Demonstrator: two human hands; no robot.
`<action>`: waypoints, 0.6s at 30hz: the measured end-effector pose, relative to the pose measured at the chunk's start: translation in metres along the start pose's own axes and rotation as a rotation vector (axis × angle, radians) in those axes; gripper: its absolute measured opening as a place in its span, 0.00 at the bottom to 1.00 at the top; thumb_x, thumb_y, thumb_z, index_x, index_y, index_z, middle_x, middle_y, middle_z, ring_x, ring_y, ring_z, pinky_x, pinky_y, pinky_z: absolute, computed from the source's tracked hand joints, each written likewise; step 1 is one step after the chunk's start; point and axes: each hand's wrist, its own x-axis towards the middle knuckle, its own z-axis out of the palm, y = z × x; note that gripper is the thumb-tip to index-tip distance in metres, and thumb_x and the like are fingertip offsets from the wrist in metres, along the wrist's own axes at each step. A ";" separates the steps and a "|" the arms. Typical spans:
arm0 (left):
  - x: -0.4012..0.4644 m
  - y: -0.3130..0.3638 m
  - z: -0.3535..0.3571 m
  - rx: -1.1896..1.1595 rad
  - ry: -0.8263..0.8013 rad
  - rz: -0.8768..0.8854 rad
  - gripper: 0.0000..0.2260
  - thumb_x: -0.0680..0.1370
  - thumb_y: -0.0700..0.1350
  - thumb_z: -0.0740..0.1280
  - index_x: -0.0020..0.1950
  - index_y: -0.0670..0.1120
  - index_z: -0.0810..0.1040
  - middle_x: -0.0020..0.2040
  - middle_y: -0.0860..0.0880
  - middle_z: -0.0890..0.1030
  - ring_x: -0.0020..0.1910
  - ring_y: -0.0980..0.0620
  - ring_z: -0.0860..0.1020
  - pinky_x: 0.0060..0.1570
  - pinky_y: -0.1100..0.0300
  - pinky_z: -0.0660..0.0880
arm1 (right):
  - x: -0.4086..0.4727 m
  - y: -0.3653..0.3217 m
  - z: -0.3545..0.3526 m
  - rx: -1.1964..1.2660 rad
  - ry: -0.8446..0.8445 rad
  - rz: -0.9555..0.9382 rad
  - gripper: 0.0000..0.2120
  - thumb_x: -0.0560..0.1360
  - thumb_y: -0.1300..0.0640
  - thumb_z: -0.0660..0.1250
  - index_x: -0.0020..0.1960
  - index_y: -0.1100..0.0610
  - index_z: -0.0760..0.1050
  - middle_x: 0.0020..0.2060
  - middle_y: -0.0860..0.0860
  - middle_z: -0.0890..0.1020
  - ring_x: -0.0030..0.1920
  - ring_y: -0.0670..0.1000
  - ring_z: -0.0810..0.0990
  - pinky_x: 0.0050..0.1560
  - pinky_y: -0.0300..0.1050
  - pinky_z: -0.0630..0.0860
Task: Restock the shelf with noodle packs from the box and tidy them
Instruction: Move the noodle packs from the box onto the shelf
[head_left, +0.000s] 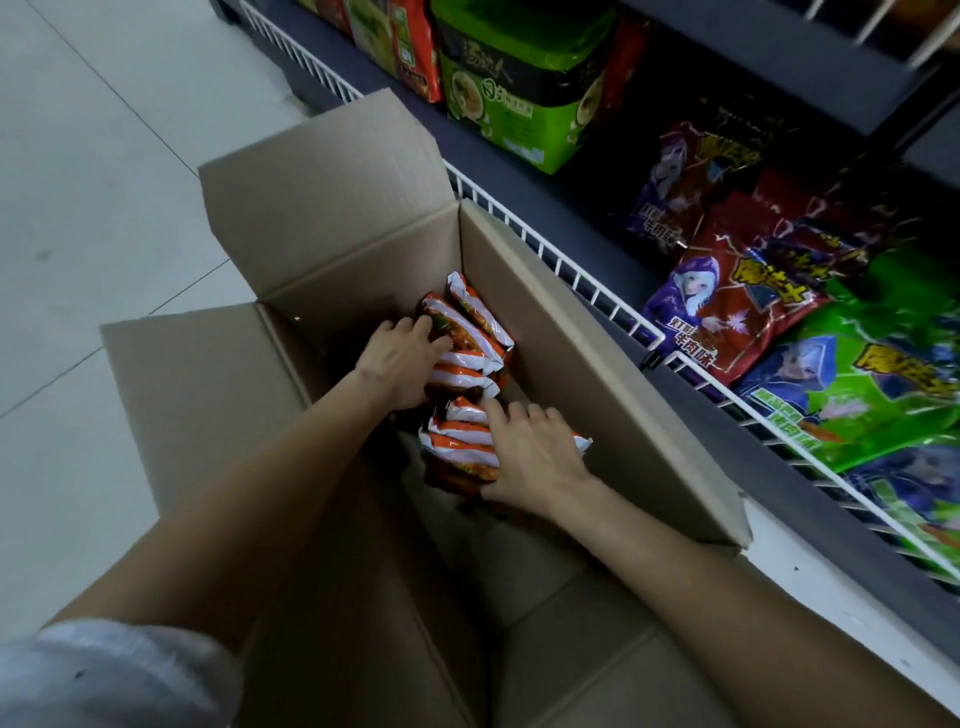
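Head view, looking down into an open cardboard box (597, 364): the left hand (397, 364) reaches in with its fingers (421, 325) curled over the top edge of a farther stack of orange-and-white noodle packs (470, 338), gripping them. The right hand (530, 452) lies over a nearer stack of the same packs (457, 447), fingers spread across their tops and thumb tucked under the near end, so it clamps that bundle. Both stacks stand on edge at the bottom of the box, close to its right wall, the two bundles just beside each other. Both forearms are bare; a white sleeve (104, 675) shows on the left arm at the lower left corner.

The box stands on a pale tiled floor (104, 182) with its flaps folded outward, its right side touching a white wire rail (571, 275) that fronts the dark bottom shelf (779, 467). On the shelf behind the rail lie large red bags (727, 312) and green bags (883, 389) with cartoon figures, and farther along stands a green multipack (519, 104) beside red-and-green packs (400, 41).
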 end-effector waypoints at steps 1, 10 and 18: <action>-0.009 -0.003 -0.011 -0.045 0.036 0.003 0.30 0.73 0.56 0.68 0.71 0.51 0.61 0.68 0.43 0.64 0.65 0.43 0.67 0.63 0.50 0.66 | -0.010 0.002 -0.016 0.031 0.021 0.007 0.42 0.68 0.38 0.70 0.72 0.56 0.57 0.61 0.56 0.74 0.59 0.57 0.74 0.60 0.51 0.69; -0.141 0.005 -0.126 -0.619 0.656 -0.074 0.28 0.65 0.58 0.66 0.60 0.44 0.73 0.49 0.43 0.80 0.47 0.39 0.76 0.45 0.51 0.69 | -0.164 0.015 -0.150 0.355 0.341 0.336 0.38 0.65 0.38 0.72 0.66 0.54 0.61 0.57 0.55 0.78 0.56 0.59 0.78 0.48 0.49 0.71; -0.235 0.108 -0.187 -1.231 0.786 -0.157 0.19 0.69 0.52 0.73 0.53 0.46 0.70 0.47 0.51 0.79 0.49 0.46 0.77 0.47 0.53 0.72 | -0.300 0.031 -0.176 1.091 0.707 0.723 0.33 0.65 0.45 0.77 0.62 0.53 0.64 0.55 0.46 0.75 0.57 0.49 0.76 0.52 0.42 0.71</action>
